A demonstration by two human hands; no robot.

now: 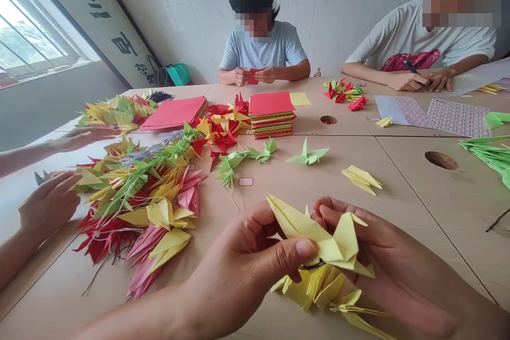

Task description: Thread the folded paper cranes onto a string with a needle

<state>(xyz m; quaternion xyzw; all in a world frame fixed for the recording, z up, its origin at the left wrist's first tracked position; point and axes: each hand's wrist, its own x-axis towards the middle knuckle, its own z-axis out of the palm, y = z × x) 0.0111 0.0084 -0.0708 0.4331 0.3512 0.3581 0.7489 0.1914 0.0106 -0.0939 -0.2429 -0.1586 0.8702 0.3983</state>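
Observation:
A folded yellow paper crane (319, 236) is pinched between the thumb and fingers of my left hand (255, 260). Behind it, the fingertips of my right hand (370, 239) are pressed together on a thin thread (323, 212), close to the crane's upper edge. The palm side of that hand is partly covered by the crane. A bit of black cord shows under the crane. Below both hands hangs or lies a bunch of yellow cranes (319, 287); I cannot tell which. A loose flat-folded yellow crane (362, 179) and a green crane (307, 156) lie beyond my hands.
Strung cranes (159, 207) are heaped on the left, beside another person's hands (50, 204). Red paper (175, 113) and a stack of coloured squares (272, 117) stand further back. Two people sit opposite, one folding red paper (252, 76), one holding a pen (411, 67). The table has holes (441, 160).

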